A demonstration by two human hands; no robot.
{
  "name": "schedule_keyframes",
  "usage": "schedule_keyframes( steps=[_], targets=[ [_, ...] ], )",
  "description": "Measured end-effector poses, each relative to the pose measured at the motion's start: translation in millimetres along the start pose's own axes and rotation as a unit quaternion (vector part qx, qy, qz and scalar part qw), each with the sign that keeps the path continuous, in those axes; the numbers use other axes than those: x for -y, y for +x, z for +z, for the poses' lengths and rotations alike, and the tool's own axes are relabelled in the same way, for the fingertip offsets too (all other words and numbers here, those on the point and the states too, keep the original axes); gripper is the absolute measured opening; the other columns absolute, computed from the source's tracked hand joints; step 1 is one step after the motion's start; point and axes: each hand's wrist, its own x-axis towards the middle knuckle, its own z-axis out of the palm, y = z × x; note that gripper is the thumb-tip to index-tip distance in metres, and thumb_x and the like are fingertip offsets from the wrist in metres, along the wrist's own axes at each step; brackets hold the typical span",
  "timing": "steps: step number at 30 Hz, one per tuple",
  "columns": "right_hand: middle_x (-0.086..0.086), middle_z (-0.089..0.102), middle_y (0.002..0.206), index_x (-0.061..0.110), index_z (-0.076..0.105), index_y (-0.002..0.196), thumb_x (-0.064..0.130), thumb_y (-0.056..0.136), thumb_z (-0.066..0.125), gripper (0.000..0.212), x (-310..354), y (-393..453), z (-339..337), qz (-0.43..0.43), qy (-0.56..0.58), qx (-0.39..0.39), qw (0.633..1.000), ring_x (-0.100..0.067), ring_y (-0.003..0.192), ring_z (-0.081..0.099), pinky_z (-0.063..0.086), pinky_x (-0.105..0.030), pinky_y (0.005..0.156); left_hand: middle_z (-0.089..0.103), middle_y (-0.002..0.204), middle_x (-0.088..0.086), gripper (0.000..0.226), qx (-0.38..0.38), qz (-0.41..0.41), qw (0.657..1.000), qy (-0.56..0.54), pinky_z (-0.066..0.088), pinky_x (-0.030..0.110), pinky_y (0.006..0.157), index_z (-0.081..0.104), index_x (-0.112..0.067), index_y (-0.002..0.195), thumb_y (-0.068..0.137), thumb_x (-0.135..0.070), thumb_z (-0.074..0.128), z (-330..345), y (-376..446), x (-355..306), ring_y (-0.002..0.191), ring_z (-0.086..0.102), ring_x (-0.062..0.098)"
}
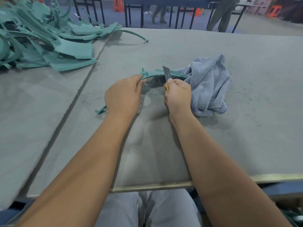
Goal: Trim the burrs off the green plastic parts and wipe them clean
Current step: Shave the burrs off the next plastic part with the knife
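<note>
Left hand gripping curved green part above worktop; right hand clutching knife, blade against part's edge. Blue cloth just right. Pile of parts far left.

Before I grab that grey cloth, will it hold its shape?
Probably not: the cloth lies crumpled in soft folds, so it should flop and drape. It looks light, and should drag rather than slide on the felt table.

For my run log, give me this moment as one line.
step: trimming | left hand: holds green part | right hand: grips knife, blade on part | cloth: beside, unused
</note>
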Motion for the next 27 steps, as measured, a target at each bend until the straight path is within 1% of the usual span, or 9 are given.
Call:
schedule_keyframes(
  steps=[2, 5, 9, 10, 13, 16, 19, 22, 27],
  targets=[
    [-0.001, 0.028, 0.054, 0.017, 0.035, 0.059, 0.012, 0.098, 0.044, 0.04, -1.0, 0.9, 0.3, -0.004, -0.017, -0.007, 1.0, -0.015, 0.053, 0.022, 0.019, -0.033, 0.053, 0.065, 0.076, 0.001, 0.035, -0.002, -0.003, 1.0, -0.002, 0.029, 0.03, 0.054, 0.069, -0.027, 0.104, 0.101, -0.046, 0.039, -0.1, 0.0, 0.3, 0.07, 0.054, 0.025],
    [-0.001, 0.029, 0.054, 0.017, 0.036, 0.058, 0.011, 0.098, 0.043, 0.041, -0.7, 0.5, 0.6, -0.011, -0.026, 0.01, 1.0, -0.015, 0.053, 0.023, 0.02, -0.032, 0.054, 0.062, 0.072, 0.0, 0.035, -0.002, -0.008, 1.0, -0.005, 0.029, 0.031, 0.052, 0.069, -0.026, 0.102, 0.102, -0.044, 0.04, -0.2, 0.3, -0.1, 0.066, 0.047, 0.022],
    [-0.001, 0.027, 0.055, 0.016, 0.036, 0.059, 0.01, 0.099, 0.043, 0.041, 0.4, -0.3, -0.7, 0.002, -0.01, 0.024, 1.0, -0.014, 0.05, 0.02, 0.017, -0.03, 0.049, 0.065, 0.075, 0.002, 0.036, 0.012, -0.008, 1.0, -0.005, 0.042, 0.036, 0.055, 0.069, -0.025, 0.105, 0.102, -0.045, 0.038, -1.8, 0.5, -0.5, 0.071, 0.056, 0.026],
    [-0.001, 0.027, 0.055, 0.016, 0.037, 0.06, 0.01, 0.099, 0.043, 0.04, 0.6, -0.6, -0.9, 0.003, -0.009, 0.027, 1.0, -0.013, 0.049, 0.02, 0.017, -0.029, 0.048, 0.065, 0.075, 0.002, 0.036, 0.015, -0.009, 1.0, -0.004, 0.043, 0.036, 0.055, 0.068, -0.025, 0.105, 0.102, -0.045, 0.038, -2.1, 0.6, -0.6, 0.072, 0.057, 0.027],
    [-0.001, 0.026, 0.055, 0.015, 0.037, 0.062, 0.01, 0.099, 0.042, 0.038, 0.7, -1.1, -1.2, 0.003, -0.006, 0.034, 0.999, -0.013, 0.049, 0.02, 0.016, -0.029, 0.048, 0.063, 0.073, 0.002, 0.037, 0.018, -0.01, 1.0, 0.003, 0.039, 0.033, 0.054, 0.068, -0.025, 0.101, 0.102, -0.046, 0.037, -2.0, 0.7, -0.9, 0.07, 0.056, 0.026],
    [-0.001, 0.026, 0.055, 0.016, 0.037, 0.061, 0.01, 0.099, 0.042, 0.038, 0.4, -0.8, -1.5, 0.0, -0.005, 0.036, 0.999, -0.013, 0.049, 0.019, 0.016, -0.03, 0.049, 0.063, 0.075, 0.003, 0.038, 0.023, -0.011, 1.0, 0.005, 0.041, 0.035, 0.055, 0.067, -0.024, 0.1, 0.102, -0.047, 0.037, -2.0, 1.1, -1.2, 0.072, 0.057, 0.028],
    [-0.001, 0.026, 0.055, 0.017, 0.037, 0.061, 0.01, 0.099, 0.042, 0.039, 0.6, -1.2, -1.7, 0.0, 0.004, 0.039, 0.999, -0.012, 0.048, 0.019, 0.015, -0.029, 0.048, 0.063, 0.075, 0.003, 0.039, 0.026, -0.004, 1.0, 0.011, 0.041, 0.036, 0.056, 0.067, -0.024, 0.102, 0.102, -0.048, 0.036, -2.4, 1.2, -1.4, 0.071, 0.057, 0.029],
    [0.0, 0.027, 0.052, 0.016, 0.038, 0.061, 0.01, 0.099, 0.041, 0.038, 0.4, -1.2, -2.3, 0.004, 0.011, 0.043, 0.999, -0.01, 0.044, 0.02, 0.017, -0.026, 0.044, 0.065, 0.078, 0.004, 0.04, 0.033, 0.016, 0.999, 0.024, 0.042, 0.037, 0.056, 0.066, -0.025, 0.106, 0.102, -0.047, 0.034, -2.8, 0.9, -0.4, 0.072, 0.058, 0.029],
    [0.003, 0.03, 0.046, 0.015, 0.04, 0.063, 0.012, 0.1, 0.041, 0.037, 0.3, -0.4, -1.9, 0.011, 0.007, 0.045, 0.999, -0.008, 0.038, 0.023, 0.022, -0.023, 0.04, 0.067, 0.081, 0.006, 0.038, 0.034, 0.052, 0.998, 0.027, 0.034, 0.034, 0.054, 0.065, -0.022, 0.107, 0.103, -0.045, 0.035, -3.7, -0.1, 3.0, 0.074, 0.059, 0.03]
  ],
)
